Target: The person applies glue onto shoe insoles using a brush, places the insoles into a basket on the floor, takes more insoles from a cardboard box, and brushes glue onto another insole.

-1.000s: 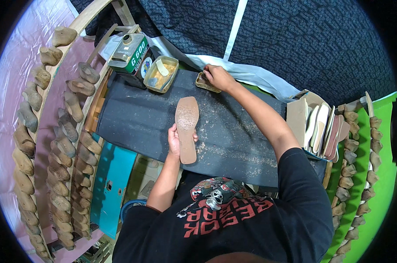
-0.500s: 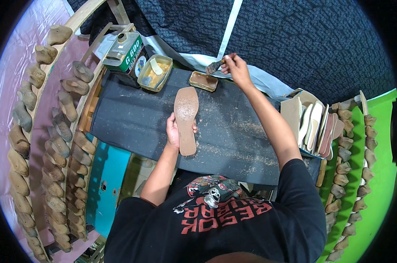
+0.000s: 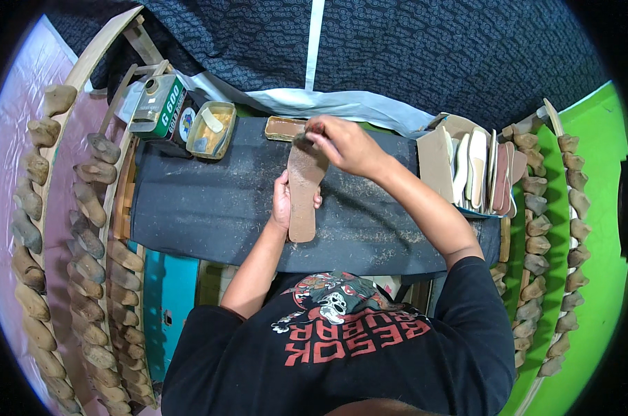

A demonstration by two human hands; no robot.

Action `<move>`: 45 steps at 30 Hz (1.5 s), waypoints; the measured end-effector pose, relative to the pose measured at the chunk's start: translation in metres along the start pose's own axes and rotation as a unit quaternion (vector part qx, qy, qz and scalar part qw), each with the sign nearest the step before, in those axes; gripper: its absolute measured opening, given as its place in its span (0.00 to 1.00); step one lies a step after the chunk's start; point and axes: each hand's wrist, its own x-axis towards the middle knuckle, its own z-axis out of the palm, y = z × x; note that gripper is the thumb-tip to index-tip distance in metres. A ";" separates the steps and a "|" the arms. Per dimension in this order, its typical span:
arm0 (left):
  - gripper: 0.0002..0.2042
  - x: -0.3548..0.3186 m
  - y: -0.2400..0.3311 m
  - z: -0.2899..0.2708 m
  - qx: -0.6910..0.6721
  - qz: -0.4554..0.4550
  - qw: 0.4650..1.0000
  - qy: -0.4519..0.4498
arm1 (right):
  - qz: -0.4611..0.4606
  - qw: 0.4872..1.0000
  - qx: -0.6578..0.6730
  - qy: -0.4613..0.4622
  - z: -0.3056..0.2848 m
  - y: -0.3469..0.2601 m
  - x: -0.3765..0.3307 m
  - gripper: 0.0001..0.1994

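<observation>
A tan shoe sole (image 3: 302, 208) stands over the table with its wide end pointing away from me. My left hand (image 3: 282, 202) is closed around its narrower middle, the thumb on one side and fingertips showing on the other. My right hand (image 3: 352, 147) is closed on a brush (image 3: 300, 141), whose dark bristles lie against the sole's far end; most of its handle is hidden by the hand. Just behind them is a small rectangular tin (image 3: 279, 127) of brown paste, partly covered by the right hand.
On the dark, crumb-strewn table (image 3: 210, 201), a green and silver can (image 3: 161, 107) and a plastic tub (image 3: 220, 145) of yellowish stuff stand at far left. A box (image 3: 435, 166) of insoles sits at right. Racks of wooden shoe lasts (image 3: 88, 239) flank both sides.
My right hand has brought the brush from beyond the tin down and left onto the sole's far end. The sole stays in my left hand, slightly tilted. The view has shifted.
</observation>
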 end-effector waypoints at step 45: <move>0.32 -0.018 -0.003 -0.015 0.014 0.044 0.999 0.014 | -0.019 0.999 -0.050 0.005 0.013 -0.006 -0.036 0.08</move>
